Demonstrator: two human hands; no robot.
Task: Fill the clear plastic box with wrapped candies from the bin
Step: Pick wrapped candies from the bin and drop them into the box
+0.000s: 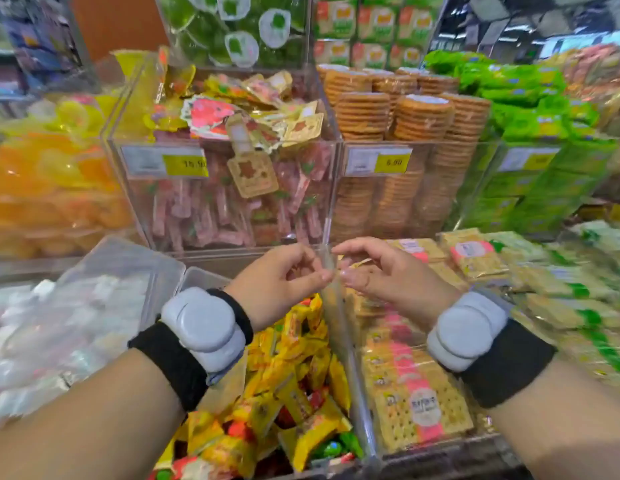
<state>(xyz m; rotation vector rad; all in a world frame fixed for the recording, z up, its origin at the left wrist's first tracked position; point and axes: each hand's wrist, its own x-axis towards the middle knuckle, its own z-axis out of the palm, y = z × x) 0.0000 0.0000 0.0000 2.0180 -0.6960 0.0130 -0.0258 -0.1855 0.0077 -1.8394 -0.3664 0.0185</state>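
Note:
Wrapped candies (294,403) in yellow and red wrappers fill a clear bin at the bottom centre, under my left forearm. A clear hinged lid (121,271) stands tilted open at the bin's left. My left hand (284,275) hovers over the bin's far end, thumb and forefinger pinched together at the top of the clear dividing wall (350,375). My right hand (381,271) faces it just across that wall, its fingers loosely curled and apart, nothing seen in it. Whether the left fingers grip the wall's edge or something clear is not visible. Both wrists wear grey devices on black bands.
Packs of crackers (419,410) lie in the bin to the right. Behind the hands stands a tall clear bin of pink and gold wrapped sweets (232,188), with stacked round biscuits (398,174) beside it. White wrapped sweets (41,341) lie at the left, green packets (544,161) at the right.

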